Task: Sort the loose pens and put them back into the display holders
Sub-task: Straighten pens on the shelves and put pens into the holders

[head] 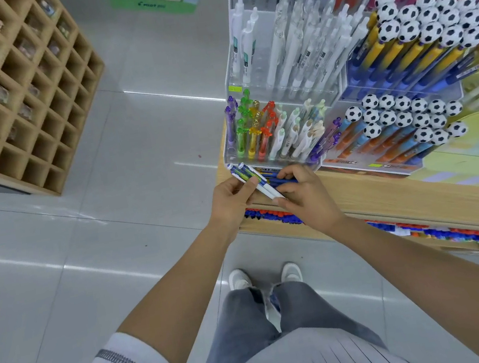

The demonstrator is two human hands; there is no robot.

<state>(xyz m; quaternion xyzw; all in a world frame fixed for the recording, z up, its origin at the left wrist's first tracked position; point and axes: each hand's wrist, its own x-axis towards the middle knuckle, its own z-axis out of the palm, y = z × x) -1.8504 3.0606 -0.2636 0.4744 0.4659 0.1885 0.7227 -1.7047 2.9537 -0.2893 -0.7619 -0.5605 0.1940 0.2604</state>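
My left hand (233, 199) grips a small bunch of white and blue pens (252, 179) that point up and left over the shelf corner. My right hand (306, 194) rests over a pile of loose blue pens (282, 181) on the wooden shelf (391, 198), its fingertips touching the lower ends of the held pens. Just behind stands a clear display holder (268, 136) with purple, green, yellow, red and pale pens upright in it. The pile is partly hidden under my right hand.
Taller clear holders of white pens (289, 48) and football-topped pens (428, 32) fill the shelf to the right. A lower shelf holds rows of blue and red pens (275, 215). A wooden cubby rack (6, 86) stands to the left across a tiled floor.
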